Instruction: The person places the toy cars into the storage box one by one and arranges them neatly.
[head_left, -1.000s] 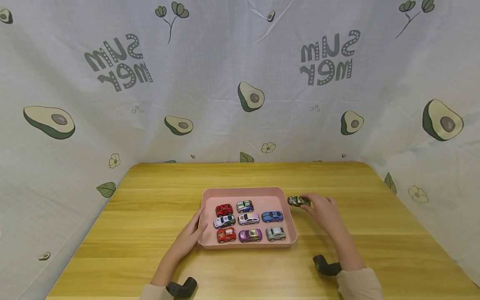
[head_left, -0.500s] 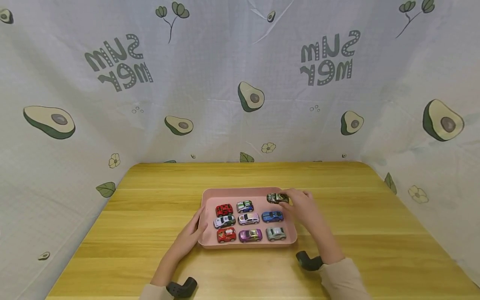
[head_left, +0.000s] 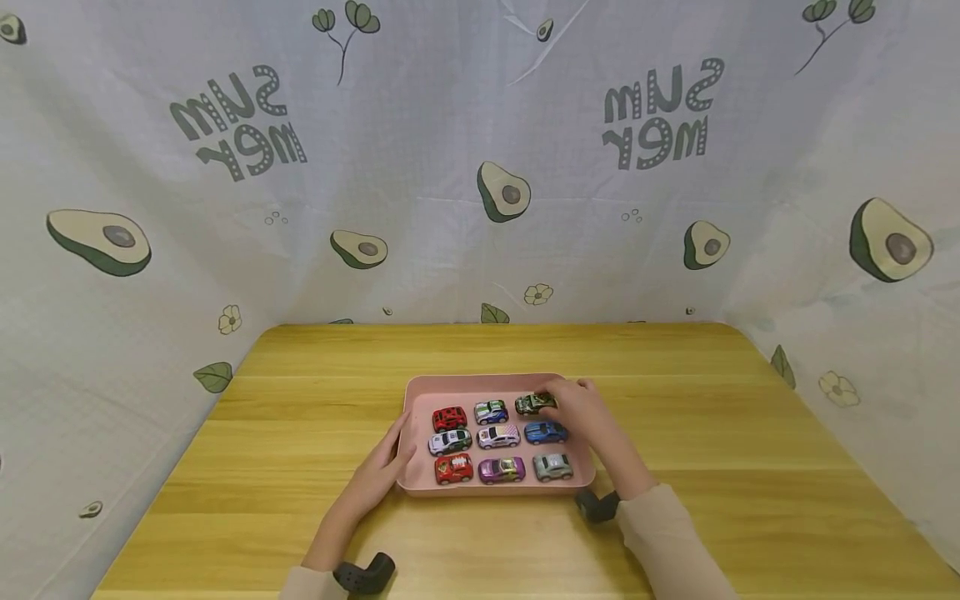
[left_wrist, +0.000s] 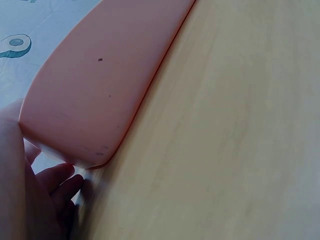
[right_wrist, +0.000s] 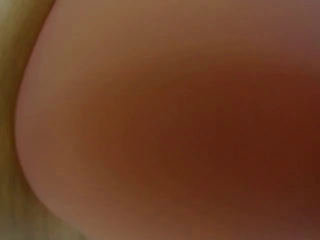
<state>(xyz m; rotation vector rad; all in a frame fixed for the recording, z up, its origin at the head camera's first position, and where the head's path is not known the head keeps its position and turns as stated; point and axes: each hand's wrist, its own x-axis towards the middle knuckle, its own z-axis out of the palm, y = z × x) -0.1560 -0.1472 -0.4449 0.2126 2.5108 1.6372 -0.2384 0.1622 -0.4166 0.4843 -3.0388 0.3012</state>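
Note:
A shallow pink tray [head_left: 480, 492] with several small toy cars stands on the table in the head view. At its left end my left hand [head_left: 375, 475] holds the side wall; bent fingers [left_wrist: 60, 182] show beside the tray's corner in the left wrist view. Over the tray's back right part, my right hand [head_left: 581, 412] pinches a dark camouflage-patterned toy car [head_left: 531, 404] by its right end. This car sits right of a white-green toy car [head_left: 491, 412] and behind a blue one [head_left: 545, 432]. The right wrist view is blurred, filled by the pink tray's wall [right_wrist: 150, 125].
Other toy cars stand in rows in the tray, among them a red one [head_left: 453, 468], a purple one [head_left: 502, 470] and a grey one [head_left: 552, 467]. The wooden table [head_left: 315, 400] reaches back to a white curtain [head_left: 420, 183] printed with avocados.
My right hand has carried the camouflage car leftward from beyond the tray's right rim, then down into the back row. The left hand has stayed at the tray's left side.

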